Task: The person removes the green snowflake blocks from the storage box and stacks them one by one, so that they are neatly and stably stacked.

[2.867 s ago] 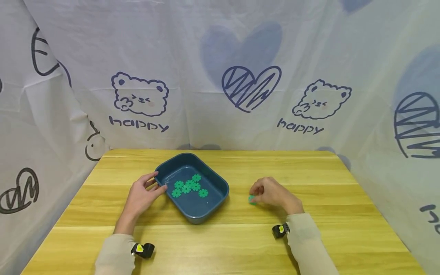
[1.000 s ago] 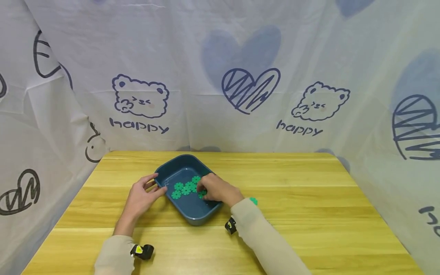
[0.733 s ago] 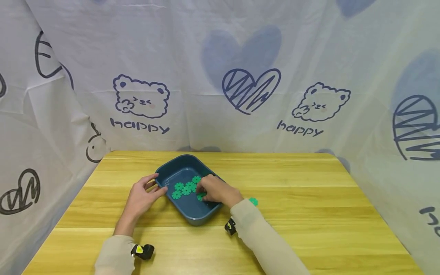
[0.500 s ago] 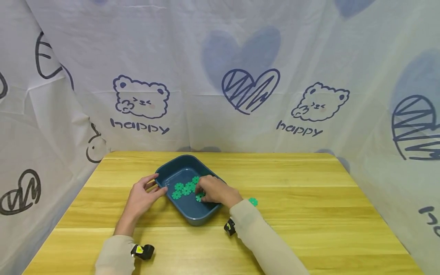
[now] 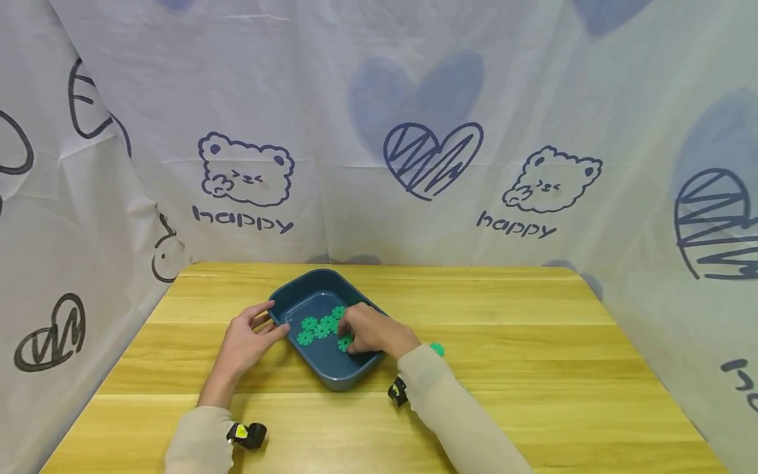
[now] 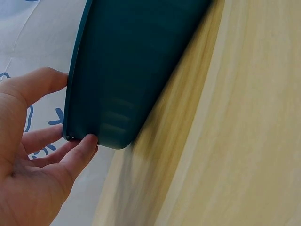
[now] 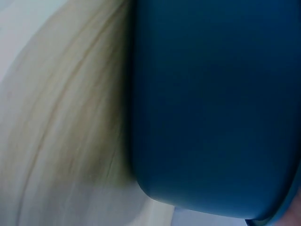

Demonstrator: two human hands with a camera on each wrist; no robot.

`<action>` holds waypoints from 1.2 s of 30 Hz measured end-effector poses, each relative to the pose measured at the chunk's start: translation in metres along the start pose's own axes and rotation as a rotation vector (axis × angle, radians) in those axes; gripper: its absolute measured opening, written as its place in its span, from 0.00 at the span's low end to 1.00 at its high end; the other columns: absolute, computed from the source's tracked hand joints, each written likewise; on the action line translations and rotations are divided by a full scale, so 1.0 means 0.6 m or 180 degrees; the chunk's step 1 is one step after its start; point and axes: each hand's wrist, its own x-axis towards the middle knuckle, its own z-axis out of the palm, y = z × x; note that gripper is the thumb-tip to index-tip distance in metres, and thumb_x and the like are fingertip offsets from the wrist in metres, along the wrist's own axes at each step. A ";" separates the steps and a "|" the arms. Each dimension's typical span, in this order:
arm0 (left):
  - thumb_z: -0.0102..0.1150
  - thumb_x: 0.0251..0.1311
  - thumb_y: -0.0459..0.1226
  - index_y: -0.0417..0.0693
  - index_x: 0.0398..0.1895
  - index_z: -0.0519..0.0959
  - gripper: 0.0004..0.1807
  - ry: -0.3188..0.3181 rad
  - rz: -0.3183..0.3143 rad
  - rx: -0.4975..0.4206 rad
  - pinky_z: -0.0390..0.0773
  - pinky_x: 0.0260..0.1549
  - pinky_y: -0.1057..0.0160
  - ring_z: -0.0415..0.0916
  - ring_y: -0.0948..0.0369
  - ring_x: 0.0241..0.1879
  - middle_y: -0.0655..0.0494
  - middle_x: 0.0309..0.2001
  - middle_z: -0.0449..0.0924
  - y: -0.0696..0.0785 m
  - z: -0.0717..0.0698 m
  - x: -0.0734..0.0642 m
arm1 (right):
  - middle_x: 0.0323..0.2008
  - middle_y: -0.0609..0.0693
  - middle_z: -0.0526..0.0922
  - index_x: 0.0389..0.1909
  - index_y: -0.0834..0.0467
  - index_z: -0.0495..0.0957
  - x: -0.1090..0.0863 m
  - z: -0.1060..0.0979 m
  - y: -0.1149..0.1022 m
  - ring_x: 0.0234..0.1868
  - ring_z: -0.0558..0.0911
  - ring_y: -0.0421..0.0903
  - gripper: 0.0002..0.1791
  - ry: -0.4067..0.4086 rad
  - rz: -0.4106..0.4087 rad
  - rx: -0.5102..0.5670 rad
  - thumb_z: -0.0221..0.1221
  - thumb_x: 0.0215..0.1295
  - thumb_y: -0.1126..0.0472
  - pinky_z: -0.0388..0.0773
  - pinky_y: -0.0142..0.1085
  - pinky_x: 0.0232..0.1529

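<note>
My left hand [image 5: 245,345] holds the left corner of a dark blue plastic box [image 5: 336,380], thumb and fingers about its rim; the left wrist view shows the same grip from outside. Several flat green notched discs [image 5: 305,338] lie on the box floor, mostly in a cluster. Inside the box, my right hand [image 5: 370,329] pinches a separate green notched disc [image 5: 344,343] between curled fingers and thumb, partly hiding it. Another green disc [image 5: 437,349] lies on the table just beyond the right sleeve. The box's outer wall [image 7: 211,103] blocks most of the right wrist view.
A yellow wood-grain table [image 5: 521,329] supports the box. Behind and on both sides hangs a white cloth [image 5: 355,217] with bears, hearts and lettering. Each forearm wears a small black camera [image 5: 254,434].
My right hand has gone from the disc on the table into the box. There, the pinched disc has shifted slightly toward me. The left hand stays on the corner.
</note>
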 end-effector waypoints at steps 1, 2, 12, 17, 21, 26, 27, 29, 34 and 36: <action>0.67 0.67 0.39 0.37 0.78 0.60 0.41 0.0000 -0.0003 0.0003 0.74 0.68 0.54 0.65 0.39 0.75 0.34 0.80 0.52 0.000 0.000 0.000 | 0.44 0.48 0.90 0.49 0.57 0.89 -0.001 0.000 0.000 0.40 0.82 0.38 0.15 0.0007 -0.0010 0.0034 0.74 0.59 0.63 0.84 0.24 0.44; 0.67 0.67 0.39 0.37 0.78 0.60 0.41 -0.0001 -0.0005 0.0005 0.74 0.68 0.54 0.65 0.39 0.75 0.34 0.80 0.52 0.000 0.000 -0.001 | 0.43 0.48 0.89 0.48 0.57 0.89 -0.001 0.000 0.000 0.39 0.82 0.38 0.15 0.0019 -0.0023 0.0074 0.74 0.59 0.62 0.84 0.24 0.43; 0.67 0.68 0.40 0.38 0.78 0.60 0.41 -0.0002 -0.0020 0.0006 0.74 0.68 0.54 0.65 0.39 0.75 0.34 0.80 0.53 -0.002 0.000 0.001 | 0.43 0.49 0.87 0.46 0.58 0.89 -0.025 -0.025 0.001 0.36 0.81 0.37 0.15 0.0308 -0.0333 0.0410 0.74 0.57 0.64 0.81 0.21 0.39; 0.67 0.67 0.40 0.38 0.78 0.61 0.41 0.0004 -0.0029 0.0003 0.74 0.68 0.54 0.65 0.39 0.75 0.34 0.80 0.52 -0.002 0.000 0.002 | 0.41 0.50 0.86 0.46 0.60 0.89 -0.045 -0.044 -0.002 0.36 0.81 0.39 0.15 0.0387 -0.0378 0.0570 0.74 0.57 0.64 0.81 0.23 0.38; 0.67 0.67 0.40 0.38 0.78 0.61 0.41 0.0003 -0.0013 0.0003 0.74 0.68 0.54 0.65 0.39 0.75 0.34 0.80 0.52 -0.002 -0.001 0.001 | 0.40 0.51 0.85 0.46 0.60 0.89 -0.062 -0.052 0.001 0.36 0.82 0.41 0.14 0.0430 -0.0366 0.0694 0.73 0.57 0.65 0.82 0.24 0.38; 0.67 0.67 0.40 0.37 0.78 0.60 0.41 0.0003 0.0008 0.0006 0.74 0.68 0.53 0.66 0.38 0.74 0.34 0.80 0.53 0.000 -0.003 0.001 | 0.39 0.50 0.86 0.44 0.59 0.89 -0.083 -0.061 0.011 0.36 0.81 0.41 0.13 0.0517 -0.0331 0.0716 0.73 0.57 0.64 0.83 0.25 0.38; 0.67 0.67 0.39 0.37 0.78 0.60 0.41 0.0003 0.0009 0.0007 0.74 0.68 0.53 0.66 0.38 0.74 0.34 0.80 0.53 0.000 -0.003 0.002 | 0.39 0.49 0.86 0.44 0.58 0.89 -0.087 -0.063 0.015 0.35 0.81 0.41 0.13 0.0535 -0.0327 0.0699 0.73 0.57 0.64 0.83 0.25 0.38; 0.67 0.67 0.39 0.37 0.78 0.60 0.41 -0.0002 0.0000 0.0015 0.74 0.68 0.53 0.66 0.39 0.74 0.34 0.80 0.53 0.001 -0.002 0.002 | 0.38 0.49 0.85 0.44 0.58 0.89 -0.096 -0.066 0.020 0.35 0.81 0.40 0.12 0.0563 -0.0312 0.0708 0.73 0.57 0.63 0.83 0.25 0.38; 0.67 0.67 0.40 0.38 0.78 0.60 0.41 -0.0005 -0.0030 0.0033 0.74 0.68 0.53 0.66 0.39 0.74 0.34 0.80 0.53 0.001 -0.001 0.002 | 0.39 0.49 0.85 0.43 0.59 0.89 -0.118 -0.076 0.032 0.35 0.82 0.40 0.11 0.0624 -0.0270 0.0806 0.73 0.58 0.64 0.84 0.25 0.39; 0.67 0.67 0.40 0.38 0.79 0.60 0.41 -0.0002 -0.0037 0.0036 0.74 0.68 0.53 0.66 0.39 0.74 0.34 0.80 0.53 0.000 -0.001 0.001 | 0.40 0.49 0.85 0.43 0.59 0.89 -0.126 -0.079 0.036 0.35 0.83 0.41 0.11 0.0651 -0.0258 0.0826 0.73 0.59 0.64 0.84 0.25 0.39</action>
